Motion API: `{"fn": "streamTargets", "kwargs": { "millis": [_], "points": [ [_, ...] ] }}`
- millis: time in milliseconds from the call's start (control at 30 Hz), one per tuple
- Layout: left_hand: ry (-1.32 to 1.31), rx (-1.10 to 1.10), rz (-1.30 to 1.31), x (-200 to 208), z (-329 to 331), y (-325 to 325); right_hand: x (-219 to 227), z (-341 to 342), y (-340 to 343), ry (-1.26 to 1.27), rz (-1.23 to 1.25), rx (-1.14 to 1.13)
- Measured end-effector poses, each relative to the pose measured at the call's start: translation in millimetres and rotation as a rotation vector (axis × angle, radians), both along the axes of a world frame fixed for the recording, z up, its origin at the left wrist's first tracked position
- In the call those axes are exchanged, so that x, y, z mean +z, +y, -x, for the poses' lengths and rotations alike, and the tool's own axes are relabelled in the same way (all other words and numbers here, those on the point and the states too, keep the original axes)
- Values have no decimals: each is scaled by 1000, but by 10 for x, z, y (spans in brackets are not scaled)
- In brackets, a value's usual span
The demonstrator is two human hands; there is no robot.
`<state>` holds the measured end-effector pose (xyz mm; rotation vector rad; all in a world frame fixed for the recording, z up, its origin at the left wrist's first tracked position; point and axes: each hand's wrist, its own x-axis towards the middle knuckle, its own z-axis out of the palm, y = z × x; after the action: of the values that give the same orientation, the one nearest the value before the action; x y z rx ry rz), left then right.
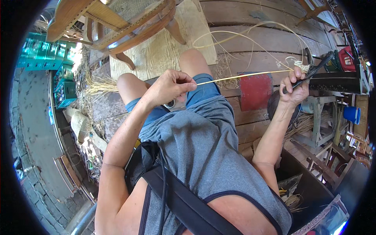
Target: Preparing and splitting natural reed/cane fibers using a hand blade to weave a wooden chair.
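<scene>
A thin pale cane strand (243,76) runs taut between my two hands, above my thighs. Thumb and fingers of my left hand (169,87) are pinched on its left end. On the right, the raised fingers of my right hand (294,87) are closed around the other end and a dark scissors-like tool (319,65); parts of the tool are hidden by the fingers. Beyond that hand, the strand's slack loops (270,23) curve out over the floor. A wooden chair (117,41) with woven cane panels stands ahead, to the left of my knees.
A patterned board (147,56) lies under the chair on the plank floor (231,11). Near my right arm are a red flat piece (255,91) and a wooden stand (316,117). Loose fibres (102,86) and green crates (64,88) are at the left.
</scene>
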<state>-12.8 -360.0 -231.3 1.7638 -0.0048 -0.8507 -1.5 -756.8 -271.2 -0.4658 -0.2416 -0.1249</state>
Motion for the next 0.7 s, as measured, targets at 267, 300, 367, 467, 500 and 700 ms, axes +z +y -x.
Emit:
{"fn": "streamTargets", "kwargs": {
  "millis": [267, 300, 367, 467, 500, 700],
  "points": [
    [35, 50, 19, -137, 7, 149, -59, -123, -109, 17, -20, -32],
    [35, 46, 20, -192, 5, 195, -48, -123, -147, 7, -19, -38],
    [39, 1, -59, -291, -27, 241, -34, -119, -309, -7, -32, -86],
    [68, -36, -60, -340, -55, -63, -66, -21, -536, 246, 305, -251],
    [114, 51, 6, -437, -70, -180, -148, -21, -564, 516, 632, -340],
    [198, 237, 721, -897, -326, -1295, -635, 717, 97, 764, 1717, -151]
  ]
}}
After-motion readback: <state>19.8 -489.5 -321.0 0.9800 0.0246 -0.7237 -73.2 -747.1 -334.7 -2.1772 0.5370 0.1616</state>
